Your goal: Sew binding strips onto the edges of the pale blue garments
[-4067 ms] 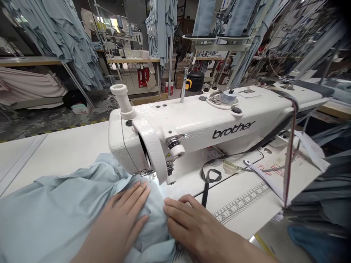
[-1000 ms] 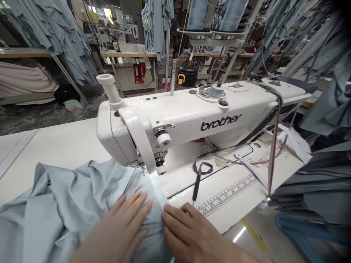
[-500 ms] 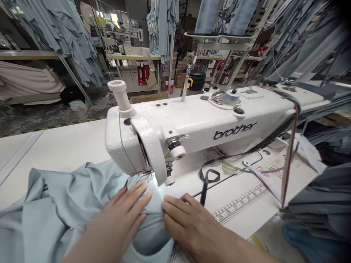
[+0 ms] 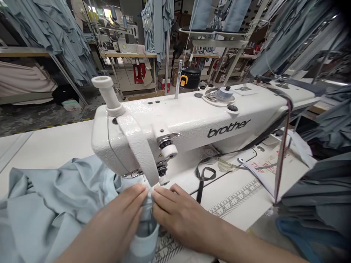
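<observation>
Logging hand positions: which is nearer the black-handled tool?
Right. The right hand is close beside the black-handled tool; the left hand is farther left, on blue fabric.

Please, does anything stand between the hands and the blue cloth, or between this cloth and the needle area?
Nothing visible does. The left hand and the right hand both touch the blue cloth, and it reaches the needle area of the sewing machine.

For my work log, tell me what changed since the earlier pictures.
The left hand, spread flat on the light blue cloth before, now has its fingers bunched; the right hand has moved left, nearly meeting it. The sewing machine and black-handled tool stayed put.
</observation>
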The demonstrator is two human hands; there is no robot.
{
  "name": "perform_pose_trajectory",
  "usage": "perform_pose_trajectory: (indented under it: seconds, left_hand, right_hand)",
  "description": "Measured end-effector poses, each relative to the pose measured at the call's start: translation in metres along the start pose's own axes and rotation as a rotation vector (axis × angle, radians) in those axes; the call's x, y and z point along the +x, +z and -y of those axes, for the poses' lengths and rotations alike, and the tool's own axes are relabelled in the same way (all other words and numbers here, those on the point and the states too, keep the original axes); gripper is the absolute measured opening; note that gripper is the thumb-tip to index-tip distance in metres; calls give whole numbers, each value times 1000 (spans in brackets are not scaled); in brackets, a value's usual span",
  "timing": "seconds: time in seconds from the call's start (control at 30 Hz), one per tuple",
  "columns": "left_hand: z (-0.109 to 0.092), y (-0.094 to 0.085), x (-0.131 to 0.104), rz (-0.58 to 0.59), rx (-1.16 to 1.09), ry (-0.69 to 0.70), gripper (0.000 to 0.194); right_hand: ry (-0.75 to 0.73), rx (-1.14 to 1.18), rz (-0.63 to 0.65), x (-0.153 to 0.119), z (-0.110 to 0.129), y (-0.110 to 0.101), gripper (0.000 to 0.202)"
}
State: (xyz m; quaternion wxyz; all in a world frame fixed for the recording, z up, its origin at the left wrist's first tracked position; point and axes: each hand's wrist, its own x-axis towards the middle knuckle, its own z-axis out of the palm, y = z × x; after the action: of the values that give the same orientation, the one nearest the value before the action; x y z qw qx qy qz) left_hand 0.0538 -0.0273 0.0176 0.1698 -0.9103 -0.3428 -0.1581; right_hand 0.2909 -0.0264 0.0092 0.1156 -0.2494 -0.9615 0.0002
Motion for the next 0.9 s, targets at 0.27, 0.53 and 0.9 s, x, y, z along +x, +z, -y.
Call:
perform_pose_trajectory:
  seconds: [0.27, 0.53, 0.9]
  left_hand:
    - [-13, 10, -13, 114, -34, -64, 43]
    - [-4, 11, -6, 103, 3, -43, 43]
    - [15, 26, -15, 137, -196, -189, 40]
  right_hand:
    - [33, 107, -44, -8, 4, 1, 25]
    - [79, 227, -15, 3, -4, 1, 19]
    - [121, 173, -62, 10, -9, 10, 25]
